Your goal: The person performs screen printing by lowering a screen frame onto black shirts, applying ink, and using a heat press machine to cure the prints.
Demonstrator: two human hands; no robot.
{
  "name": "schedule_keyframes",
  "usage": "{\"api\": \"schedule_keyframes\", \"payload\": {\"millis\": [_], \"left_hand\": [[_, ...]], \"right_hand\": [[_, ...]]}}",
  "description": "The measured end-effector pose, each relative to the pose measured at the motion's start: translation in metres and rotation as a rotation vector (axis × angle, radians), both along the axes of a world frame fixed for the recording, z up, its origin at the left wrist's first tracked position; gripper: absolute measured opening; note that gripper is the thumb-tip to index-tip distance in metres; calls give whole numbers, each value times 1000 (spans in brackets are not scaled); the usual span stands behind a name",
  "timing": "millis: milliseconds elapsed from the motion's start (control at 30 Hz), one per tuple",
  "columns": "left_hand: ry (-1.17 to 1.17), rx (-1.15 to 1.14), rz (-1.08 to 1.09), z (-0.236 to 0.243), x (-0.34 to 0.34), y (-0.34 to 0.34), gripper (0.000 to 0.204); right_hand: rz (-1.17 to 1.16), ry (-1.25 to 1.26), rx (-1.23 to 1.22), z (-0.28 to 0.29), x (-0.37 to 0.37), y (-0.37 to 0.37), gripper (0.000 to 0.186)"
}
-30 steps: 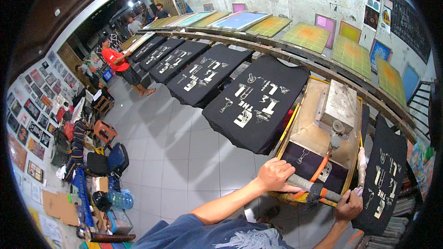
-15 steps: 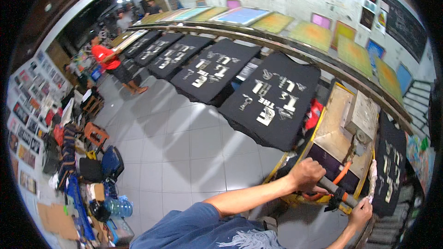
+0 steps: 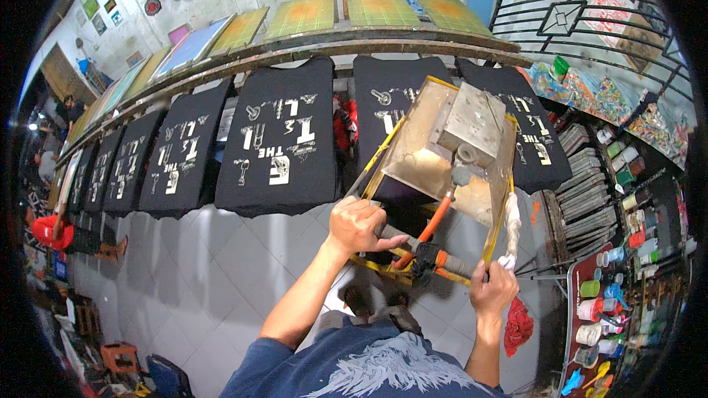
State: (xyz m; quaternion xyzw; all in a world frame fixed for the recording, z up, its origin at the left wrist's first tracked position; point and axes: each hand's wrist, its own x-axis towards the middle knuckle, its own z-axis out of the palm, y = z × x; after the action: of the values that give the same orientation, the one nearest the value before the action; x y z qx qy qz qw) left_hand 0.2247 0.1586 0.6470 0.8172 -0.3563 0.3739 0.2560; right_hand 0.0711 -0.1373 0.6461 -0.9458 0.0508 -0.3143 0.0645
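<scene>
My left hand (image 3: 358, 222) is wrapped round the grey-taped crossbar (image 3: 459, 265) of a metal unit on a yellow frame, thumb stretched along it. My right hand (image 3: 493, 286) grips the right end of that bar, beside a white-wrapped cable (image 3: 512, 225). The unit carries a grey metal box (image 3: 470, 123) and an orange hose (image 3: 435, 222). It overhangs a black T-shirt (image 3: 372, 88) with white print, which it partly hides. More printed black shirts lie on boards either side, one (image 3: 269, 177) just left of the unit, another (image 3: 538, 162) behind its right side.
A long rail (image 3: 310, 54) with screens (image 3: 299, 22) runs behind the shirts. At right are stacked boards (image 3: 579, 206) and a red table edge (image 3: 571, 287) with ink pots. A red cloth (image 3: 518, 328) lies on the floor. A person in red (image 3: 55, 232) stands far left.
My view has swung right toward the rack. The yellow-framed unit, held in both my hands, has moved from the gap between shirts to over a shirt.
</scene>
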Motion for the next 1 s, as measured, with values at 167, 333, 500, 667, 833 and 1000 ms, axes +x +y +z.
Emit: {"api": "schedule_keyframes", "payload": {"millis": [167, 333, 500, 667, 833, 1000], "left_hand": [[56, 0, 20, -3, -22, -9, 51], [128, -1, 83, 0, -35, -26, 47], [53, -53, 103, -8, -31, -26, 42], [45, -39, 161, -9, -31, -30, 36], [134, -18, 302, 2, -51, -35, 26], [176, -51, 396, 4, -54, -44, 23]], "right_hand": [[13, -78, -25, -1, -18, -4, 27], [23, -103, -10, -7, -16, -24, 26], [115, 3, 104, 8, -11, -23, 34], [302, 352, 185, 19, -16, -37, 51], [382, 496, 161, 23, -18, -42, 53], [520, 422, 257, 27, -16, -49, 46]]}}
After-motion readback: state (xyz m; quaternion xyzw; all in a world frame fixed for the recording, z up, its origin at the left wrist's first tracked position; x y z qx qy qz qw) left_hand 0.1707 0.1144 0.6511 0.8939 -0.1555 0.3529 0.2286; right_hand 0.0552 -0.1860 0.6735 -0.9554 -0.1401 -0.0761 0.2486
